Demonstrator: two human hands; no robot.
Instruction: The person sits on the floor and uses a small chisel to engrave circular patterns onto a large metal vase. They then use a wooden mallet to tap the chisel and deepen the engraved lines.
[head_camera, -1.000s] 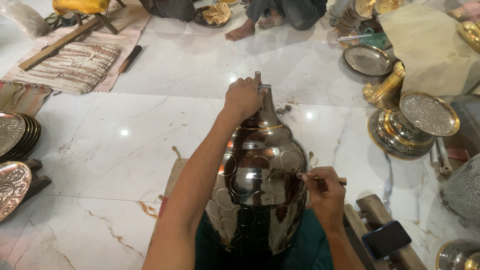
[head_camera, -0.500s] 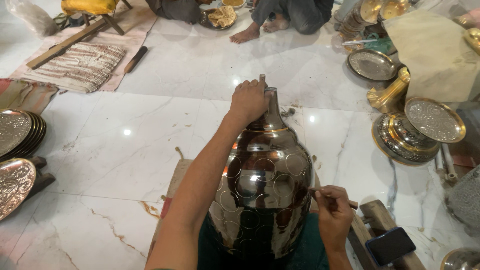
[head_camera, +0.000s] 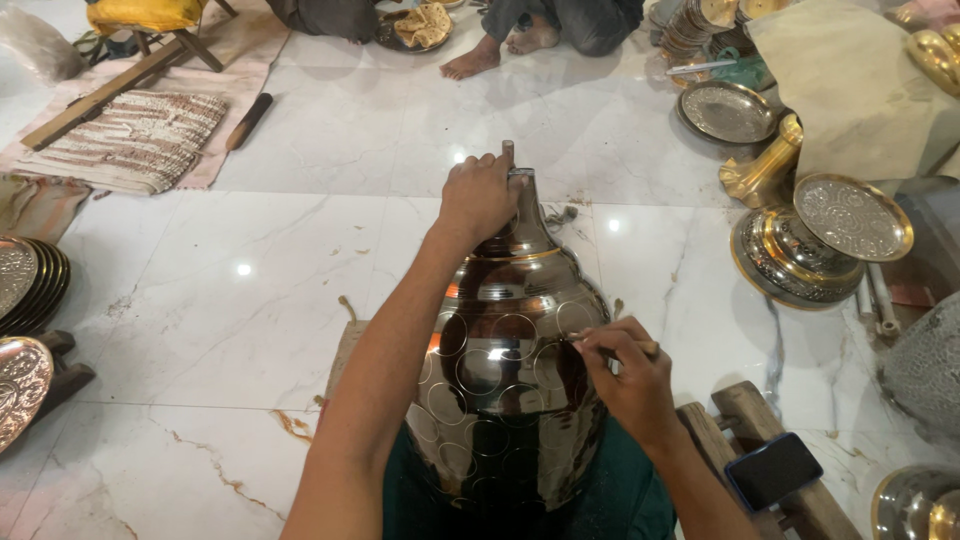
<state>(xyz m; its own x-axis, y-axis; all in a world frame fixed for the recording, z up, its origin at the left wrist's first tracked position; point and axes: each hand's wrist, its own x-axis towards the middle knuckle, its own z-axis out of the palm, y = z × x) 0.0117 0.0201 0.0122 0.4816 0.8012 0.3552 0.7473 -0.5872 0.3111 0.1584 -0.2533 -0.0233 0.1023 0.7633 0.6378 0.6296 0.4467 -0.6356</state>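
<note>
A person sits on a white marble floor (head_camera: 250, 300) with a large, polished metal vase (head_camera: 510, 370) leaning against their lap, its neck pointing away toward the far edge of the floor. The left hand (head_camera: 478, 198) is closed around the narrow neck near the mouth, steadying it. The right hand (head_camera: 625, 375) is pinched shut on a thin scribing tool (head_camera: 590, 340), its tip touching the vase's shoulder among rows of scribed circles.

Compared with a second ago, the right hand has dipped lower along the vase's side and now sits higher again, at the upper row of circles, while the left hand keeps the same grip on the neck. As a judgement, the marking is moving from circle to circle, with much of the belly already covered.

Near the right edge of the floor stand an ornate metal pedestal dish (head_camera: 855, 215), a round engraved plate (head_camera: 728, 110) and a golden piece (head_camera: 765, 170). A dark phone (head_camera: 772, 470) lies on a wooden block beside the right hand. Stacked plates (head_camera: 30, 285) sit at the left edge, a woven mat (head_camera: 125, 150) beyond them. At the far edge, another person's bare foot (head_camera: 478, 60) shows.
</note>
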